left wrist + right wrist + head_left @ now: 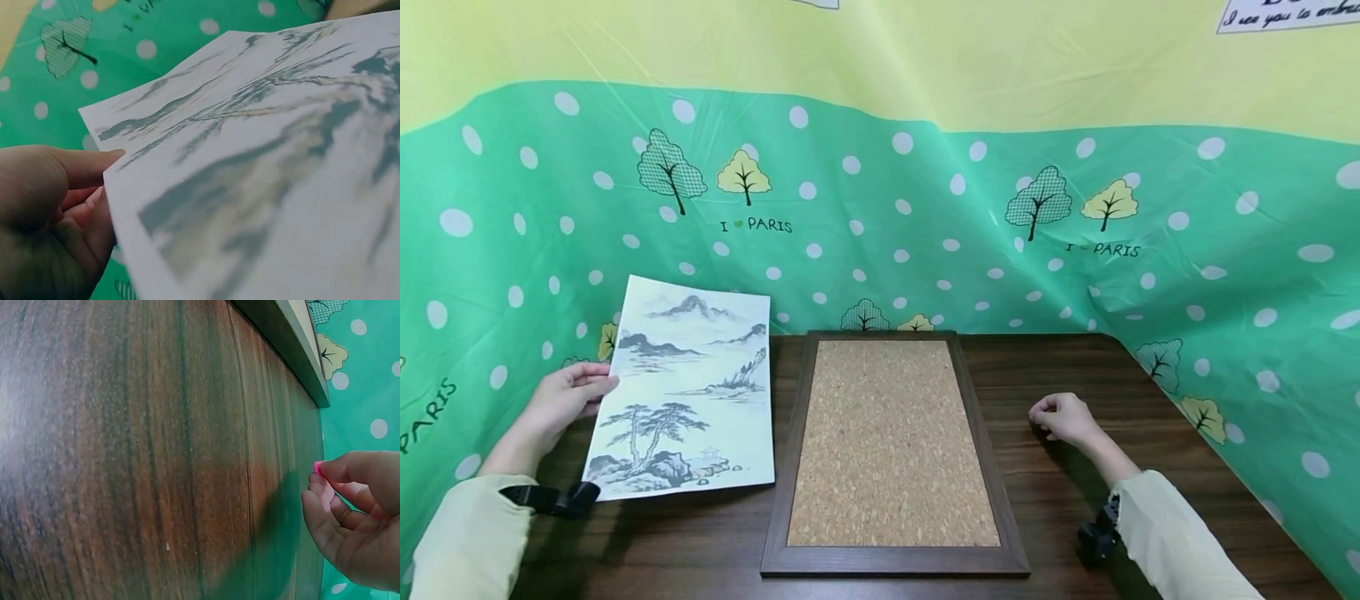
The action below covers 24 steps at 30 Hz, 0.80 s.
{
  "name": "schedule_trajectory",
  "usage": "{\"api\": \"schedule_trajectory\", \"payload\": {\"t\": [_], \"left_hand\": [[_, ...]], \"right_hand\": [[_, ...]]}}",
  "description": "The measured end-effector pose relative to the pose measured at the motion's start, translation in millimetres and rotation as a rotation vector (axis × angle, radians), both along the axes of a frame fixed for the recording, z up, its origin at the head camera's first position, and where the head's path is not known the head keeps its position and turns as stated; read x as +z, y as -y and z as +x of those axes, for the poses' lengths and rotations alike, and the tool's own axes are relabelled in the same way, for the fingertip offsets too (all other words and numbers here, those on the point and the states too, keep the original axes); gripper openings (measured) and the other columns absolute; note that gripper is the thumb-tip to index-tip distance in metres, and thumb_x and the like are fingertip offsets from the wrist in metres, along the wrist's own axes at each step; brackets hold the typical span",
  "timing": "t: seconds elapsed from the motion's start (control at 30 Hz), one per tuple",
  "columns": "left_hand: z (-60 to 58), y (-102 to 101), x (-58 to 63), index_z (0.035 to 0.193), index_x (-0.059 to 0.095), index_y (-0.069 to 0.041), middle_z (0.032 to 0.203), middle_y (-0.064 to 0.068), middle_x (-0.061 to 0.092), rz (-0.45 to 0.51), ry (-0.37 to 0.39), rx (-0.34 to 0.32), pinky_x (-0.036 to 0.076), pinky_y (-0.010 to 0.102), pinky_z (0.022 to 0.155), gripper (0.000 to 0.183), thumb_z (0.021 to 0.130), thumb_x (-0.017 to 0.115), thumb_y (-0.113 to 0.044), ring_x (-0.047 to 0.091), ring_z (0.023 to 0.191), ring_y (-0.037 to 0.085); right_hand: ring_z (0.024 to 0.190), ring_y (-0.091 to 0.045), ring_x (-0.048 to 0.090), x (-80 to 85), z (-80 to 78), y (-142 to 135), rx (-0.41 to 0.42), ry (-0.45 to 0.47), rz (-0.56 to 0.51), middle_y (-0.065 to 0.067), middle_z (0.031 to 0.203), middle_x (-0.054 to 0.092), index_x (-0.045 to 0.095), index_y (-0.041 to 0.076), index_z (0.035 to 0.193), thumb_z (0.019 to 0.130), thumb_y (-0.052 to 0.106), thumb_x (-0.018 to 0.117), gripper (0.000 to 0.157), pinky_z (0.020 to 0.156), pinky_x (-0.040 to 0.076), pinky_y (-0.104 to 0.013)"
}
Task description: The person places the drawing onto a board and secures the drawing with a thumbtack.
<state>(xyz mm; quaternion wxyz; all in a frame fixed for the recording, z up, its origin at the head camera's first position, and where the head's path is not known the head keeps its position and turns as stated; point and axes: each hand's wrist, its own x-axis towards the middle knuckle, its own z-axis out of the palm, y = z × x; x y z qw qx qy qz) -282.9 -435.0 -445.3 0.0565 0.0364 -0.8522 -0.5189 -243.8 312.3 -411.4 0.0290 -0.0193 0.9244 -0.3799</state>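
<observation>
Landscape sheet point(688, 392) points mountain-end forward, long axis roughly parallel with corkboard point(891, 442).

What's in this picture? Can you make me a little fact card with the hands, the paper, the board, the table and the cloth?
Left hand: pinches the left edge of the paper
Right hand: pinches a small pink thing, mostly hidden by the fingers
Paper: white, with mountains, trees and rocks on it
Board: cork with a dark frame, lying between the hands
Table: dark brown with wood grain
Cloth: green with pale dots, trees and "PARIS"; yellow higher up
</observation>
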Motion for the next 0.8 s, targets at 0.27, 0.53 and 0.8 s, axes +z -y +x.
{"api": "schedule_trajectory", "payload": {"t": [0.27,0.53,0.8], "left_hand": [[10.0,-52.1,44.3,0.114,0.053,-0.016,0.094,-0.01,0.064,0.137,0.018,-0.052,0.05,0.023,0.062,0.037,0.085,0.062,-0.037,0.06,0.077,0.003],[42.5,-163.7,106.2,0.113,0.046,0.004,0.08,-0.015,0.06,0.253,0.024,-0.102,0.05,0.02,0.061,0.035,0.09,0.058,-0.02,0.059,0.07,0.002],[40.4,-232.3,96.5,0.112,0.047,0.005,0.077,-0.013,0.059,0.408,0.066,-0.077,0.048,0.018,0.059,0.027,0.09,0.054,-0.01,0.056,0.065,0.001]], "right_hand": [[0.068,-0.022,0.056,1.8,0.1,0.2,0.001,0.014,0.0,-0.015,0.078,0.061,0.061,-0.012,0.088,0.086,-0.001,0.051,0.015,0.055,0.052,-0.033],[0.068,-0.021,0.055,6.8,-1.2,2.2,0.021,0.024,0.014,-0.018,0.081,0.061,0.062,-0.011,0.089,0.087,0.0,0.05,0.016,0.056,0.052,-0.034],[0.068,-0.022,0.056,11.3,-4.9,1.4,0.035,0.009,0.03,-0.02,0.085,0.062,0.063,-0.01,0.09,0.087,-0.001,0.05,0.016,0.056,0.051,-0.033]]}}
